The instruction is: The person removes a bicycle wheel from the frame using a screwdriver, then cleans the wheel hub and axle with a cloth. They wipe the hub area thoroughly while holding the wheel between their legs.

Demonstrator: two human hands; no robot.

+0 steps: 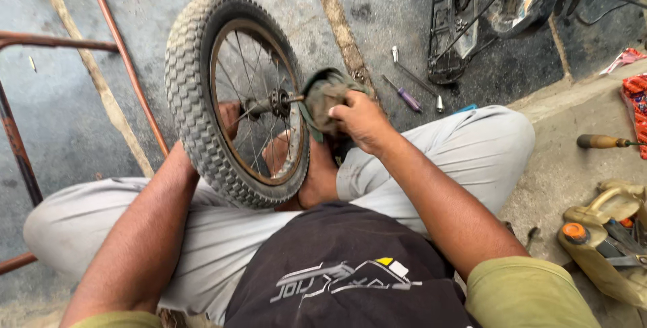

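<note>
The small wheel (236, 99) stands upright between the person's knees. The right hand (360, 120), clamped on a grimy rag (323, 99), should keep rubbing the axle end (291, 99) squarely; the left hand (228, 115), mostly hidden behind the spokes, apparently steadies the hub.

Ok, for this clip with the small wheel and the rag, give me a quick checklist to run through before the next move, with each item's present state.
1. Small bicycle wheel stands upright between the legs: ok.
2. Left hand steadies the wheel from its far side: seen only through the spokes, grip cannot tell.
3. Right hand holds the rag bunched: ok.
4. Rag is at the end of the axle: ok.
5. Hub nut tight or loose: cannot tell.
6. Purple-handled screwdriver lies on the floor past the right hand: ok.
</note>
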